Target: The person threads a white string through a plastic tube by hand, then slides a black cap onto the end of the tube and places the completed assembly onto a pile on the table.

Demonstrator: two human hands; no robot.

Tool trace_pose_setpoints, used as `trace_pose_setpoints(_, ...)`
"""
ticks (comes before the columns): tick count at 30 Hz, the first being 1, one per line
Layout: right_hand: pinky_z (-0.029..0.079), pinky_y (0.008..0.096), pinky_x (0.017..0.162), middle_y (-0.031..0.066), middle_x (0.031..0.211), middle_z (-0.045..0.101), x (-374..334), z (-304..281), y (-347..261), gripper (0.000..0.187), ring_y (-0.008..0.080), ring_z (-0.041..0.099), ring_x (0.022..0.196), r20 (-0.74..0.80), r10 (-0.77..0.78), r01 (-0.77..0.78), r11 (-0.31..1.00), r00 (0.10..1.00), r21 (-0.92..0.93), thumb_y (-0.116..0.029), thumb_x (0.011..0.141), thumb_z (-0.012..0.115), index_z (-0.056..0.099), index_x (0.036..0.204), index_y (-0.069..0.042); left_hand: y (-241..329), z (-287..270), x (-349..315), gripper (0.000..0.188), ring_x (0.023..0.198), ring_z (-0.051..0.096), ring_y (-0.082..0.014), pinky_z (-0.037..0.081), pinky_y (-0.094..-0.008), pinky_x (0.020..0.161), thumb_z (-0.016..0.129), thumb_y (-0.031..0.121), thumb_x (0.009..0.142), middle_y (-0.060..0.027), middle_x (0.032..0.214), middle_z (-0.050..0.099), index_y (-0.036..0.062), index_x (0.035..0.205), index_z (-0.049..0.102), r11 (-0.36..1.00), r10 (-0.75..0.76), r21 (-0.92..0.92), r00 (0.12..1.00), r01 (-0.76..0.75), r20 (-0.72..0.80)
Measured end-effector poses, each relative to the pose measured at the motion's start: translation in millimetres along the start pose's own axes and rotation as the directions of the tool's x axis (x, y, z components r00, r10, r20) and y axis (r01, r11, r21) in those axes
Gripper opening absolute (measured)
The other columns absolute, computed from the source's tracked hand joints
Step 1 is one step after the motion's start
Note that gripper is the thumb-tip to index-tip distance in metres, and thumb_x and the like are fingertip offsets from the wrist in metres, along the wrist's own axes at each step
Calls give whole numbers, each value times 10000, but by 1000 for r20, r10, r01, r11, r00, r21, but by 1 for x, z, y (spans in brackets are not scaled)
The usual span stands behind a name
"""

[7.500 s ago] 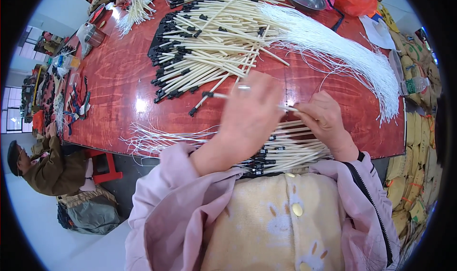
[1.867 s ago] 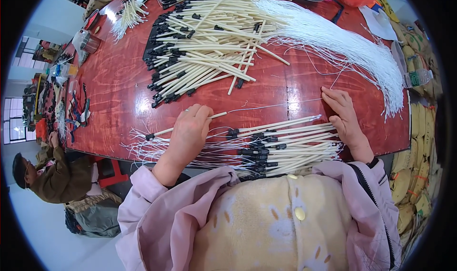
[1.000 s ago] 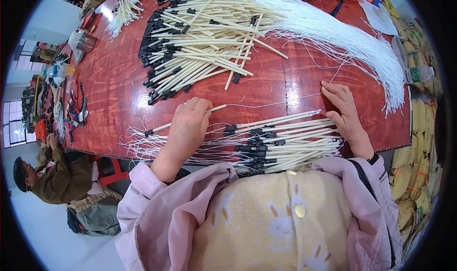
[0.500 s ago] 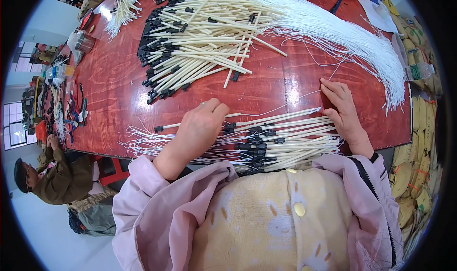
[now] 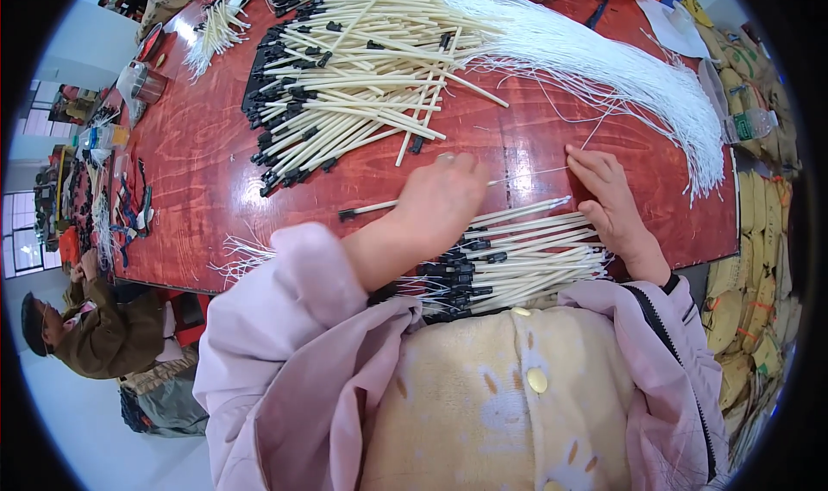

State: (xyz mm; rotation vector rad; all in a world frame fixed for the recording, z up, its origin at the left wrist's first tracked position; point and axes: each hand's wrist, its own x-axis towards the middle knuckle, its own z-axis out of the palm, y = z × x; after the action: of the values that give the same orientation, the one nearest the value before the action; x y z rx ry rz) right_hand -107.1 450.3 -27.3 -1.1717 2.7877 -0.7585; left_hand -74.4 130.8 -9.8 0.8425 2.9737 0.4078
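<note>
My left hand [image 5: 444, 202] is closed around a thin cream tube [image 5: 377, 207] with a black end piece, held just above the table. From the hand's right side a white string [image 5: 536, 174] runs taut to my right hand [image 5: 614, 200]. There the string bends at the fingertips, which grip it, and its tail leads up toward the big bundle. Below both hands lies a row of cream tubes [image 5: 535, 258] with black fittings and white tips. Loose white strings [image 5: 241, 258] trail out left of that row, partly hidden by my left sleeve.
A large heap of cream tubes [image 5: 354, 86] with black ends covers the far middle of the red table [image 5: 198, 172]. A thick bundle of white strings [image 5: 638, 77] stretches to the right. A plastic bottle [image 5: 752, 126] is at the right edge. Another person [image 5: 95, 331] sits at left.
My left hand has moved right and slightly away from me, along the string, and the tube has shifted right with it. My right hand stays nearly in place; the string is straighter.
</note>
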Motion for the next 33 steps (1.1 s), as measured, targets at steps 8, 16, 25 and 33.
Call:
trace_pose_setpoints(8,317,492,1160,227,1539,442,21,15,-26,767,405,432,1373,16,-111,111,993,994,35,-574,989,519,489,1453,36,38,8,45,222,970,671,-353,557,-451,830,660,57,819,-163,1020,653,21,1035,627,988,76,-132,997,-78,-17)
trace_pose_setpoints(16,360,439,1128,175,1457,525,29,-12,-14,594,350,490,1316,23,40,-41,998,999,36,-370,946,659,553,1413,-20,-40,-61,-41,134,913,643,-380,514,-430,805,672,113,934,-173,918,654,8,1017,676,841,-419,-446,889,305,-184)
trace_pose_setpoints(25,426,408,938,44,1084,666,81,15,-36,198,264,587,1035,35,-187,186,982,982,18,-126,797,794,703,969,-86,-41,-12,-79,203,825,637,-331,505,-418,734,725,47,879,-167,896,640,11,1048,618,876,-438,-279,891,393,-120)
trace_pose_setpoints(33,414,391,869,16,954,669,70,17,-34,105,225,592,961,15,-239,239,971,971,11,-110,804,775,697,873,-95,-21,-39,-76,201,702,654,-242,511,-382,653,706,75,917,-144,803,648,44,1092,611,648,-496,-636,866,418,63)
